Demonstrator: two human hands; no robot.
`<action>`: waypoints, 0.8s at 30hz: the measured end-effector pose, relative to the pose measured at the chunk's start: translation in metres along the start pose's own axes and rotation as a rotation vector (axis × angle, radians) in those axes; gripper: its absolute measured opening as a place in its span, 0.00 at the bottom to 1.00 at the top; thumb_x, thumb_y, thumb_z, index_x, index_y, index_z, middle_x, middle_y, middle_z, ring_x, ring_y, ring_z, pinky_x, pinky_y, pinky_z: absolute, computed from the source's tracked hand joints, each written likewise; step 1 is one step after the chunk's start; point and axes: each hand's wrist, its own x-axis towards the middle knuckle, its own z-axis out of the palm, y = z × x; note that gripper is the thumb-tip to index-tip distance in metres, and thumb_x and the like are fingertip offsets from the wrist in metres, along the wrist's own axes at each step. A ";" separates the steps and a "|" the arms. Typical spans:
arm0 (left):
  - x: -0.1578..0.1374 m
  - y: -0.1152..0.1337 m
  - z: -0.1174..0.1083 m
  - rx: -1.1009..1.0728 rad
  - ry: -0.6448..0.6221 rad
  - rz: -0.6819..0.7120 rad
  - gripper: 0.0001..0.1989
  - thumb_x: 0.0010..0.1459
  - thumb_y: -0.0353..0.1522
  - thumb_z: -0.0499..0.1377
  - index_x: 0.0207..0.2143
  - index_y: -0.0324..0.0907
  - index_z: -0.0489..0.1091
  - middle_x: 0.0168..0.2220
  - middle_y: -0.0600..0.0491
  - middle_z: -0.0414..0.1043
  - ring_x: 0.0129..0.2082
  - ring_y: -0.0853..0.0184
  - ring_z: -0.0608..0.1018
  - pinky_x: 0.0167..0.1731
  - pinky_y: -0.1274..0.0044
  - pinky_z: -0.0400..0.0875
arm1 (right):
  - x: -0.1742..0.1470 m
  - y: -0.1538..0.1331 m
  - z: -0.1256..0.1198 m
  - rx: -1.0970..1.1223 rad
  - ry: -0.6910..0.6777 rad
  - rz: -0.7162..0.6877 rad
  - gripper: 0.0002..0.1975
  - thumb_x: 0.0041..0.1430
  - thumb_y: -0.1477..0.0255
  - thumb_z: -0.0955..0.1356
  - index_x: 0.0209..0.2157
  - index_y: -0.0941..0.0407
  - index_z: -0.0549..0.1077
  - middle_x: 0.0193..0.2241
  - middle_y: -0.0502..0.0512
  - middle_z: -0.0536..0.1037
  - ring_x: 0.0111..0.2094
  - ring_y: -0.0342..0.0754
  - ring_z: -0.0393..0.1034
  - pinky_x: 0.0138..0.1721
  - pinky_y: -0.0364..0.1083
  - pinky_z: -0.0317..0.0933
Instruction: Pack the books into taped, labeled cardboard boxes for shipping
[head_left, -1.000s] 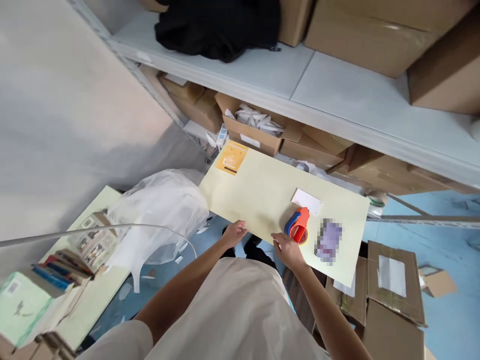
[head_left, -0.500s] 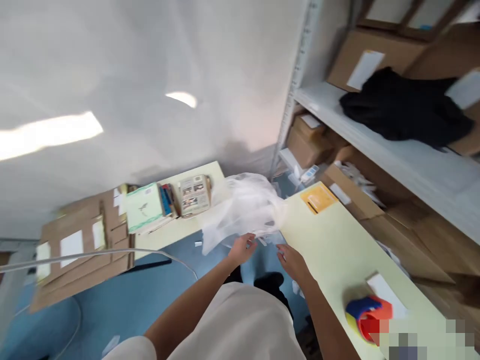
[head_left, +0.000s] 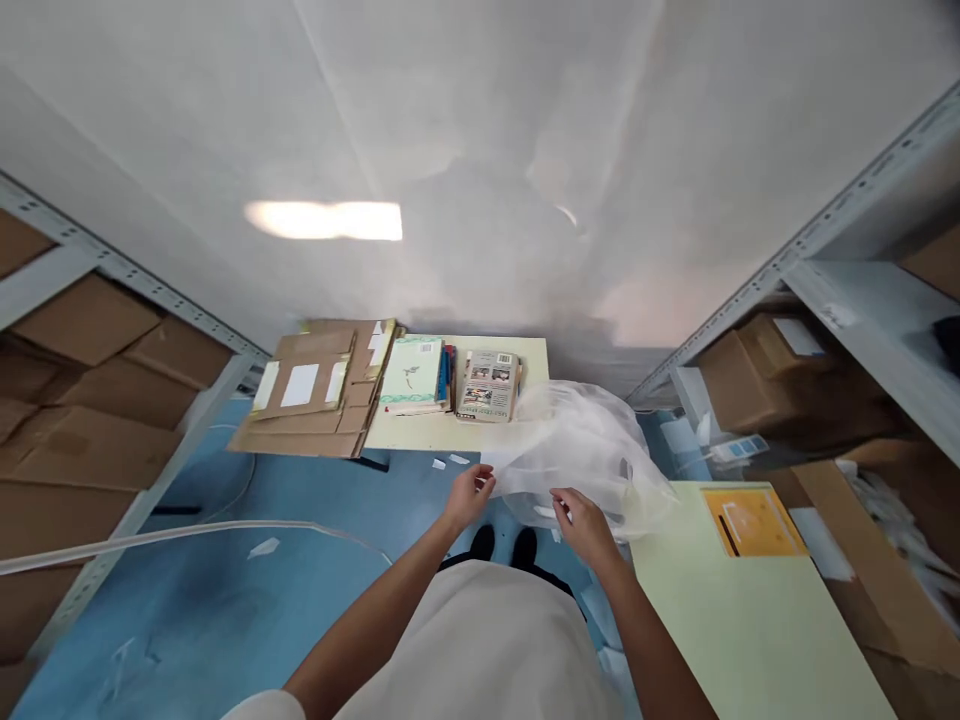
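A crumpled, see-through white plastic bag (head_left: pixel 585 440) fills the corner between two pale-yellow tabletops and sags in front of me. Close to its left edge is my left hand (head_left: pixel 469 497), fingers loosely bent and apart, with nothing visible in them. My right hand (head_left: pixel 583 525) hovers over the bag's near side, thumb and fingers spaced; whether the fingertips touch the film I cannot tell. Left of the bag lie a grey printed book stack (head_left: pixel 487 388) and a stack topped by a pale green book (head_left: pixel 411 375).
Flattened cardboard (head_left: pixel 300 420) lies at the far table's left end. A yellow envelope (head_left: pixel 756 520) rests on the right table (head_left: pixel 757 620). Shelves with brown boxes (head_left: pixel 90 420) flank both sides. A pale cable (head_left: pixel 187 530) crosses at left; paper scraps dot the blue floor (head_left: pixel 247 600).
My view has swung left, bringing the left shelves into sight. The bag and books appear farther right. My right hand now overlaps the bag's near side; the left hand stays beside it.
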 end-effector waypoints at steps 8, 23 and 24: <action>0.001 -0.007 -0.021 -0.032 0.236 -0.111 0.14 0.51 0.37 0.57 0.37 0.37 0.73 0.36 0.46 0.77 0.30 0.64 0.77 0.32 0.72 0.73 | 0.057 -0.011 0.002 -0.092 -0.216 -0.187 0.15 0.63 0.73 0.58 0.44 0.54 0.74 0.41 0.56 0.78 0.40 0.48 0.73 0.42 0.45 0.65; 0.045 -0.062 -0.137 0.010 0.380 -0.142 0.13 0.54 0.32 0.55 0.40 0.37 0.71 0.35 0.46 0.77 0.33 0.64 0.78 0.36 0.72 0.72 | 0.179 -0.124 0.079 -0.158 -0.357 -0.444 0.13 0.63 0.73 0.59 0.43 0.55 0.73 0.37 0.55 0.78 0.39 0.48 0.73 0.41 0.44 0.64; 0.051 -0.063 -0.144 0.028 0.358 -0.114 0.12 0.54 0.32 0.55 0.41 0.37 0.71 0.35 0.47 0.76 0.33 0.64 0.78 0.37 0.72 0.71 | 0.184 -0.129 0.084 -0.153 -0.310 -0.420 0.13 0.63 0.73 0.59 0.42 0.55 0.73 0.37 0.56 0.78 0.38 0.48 0.73 0.41 0.45 0.64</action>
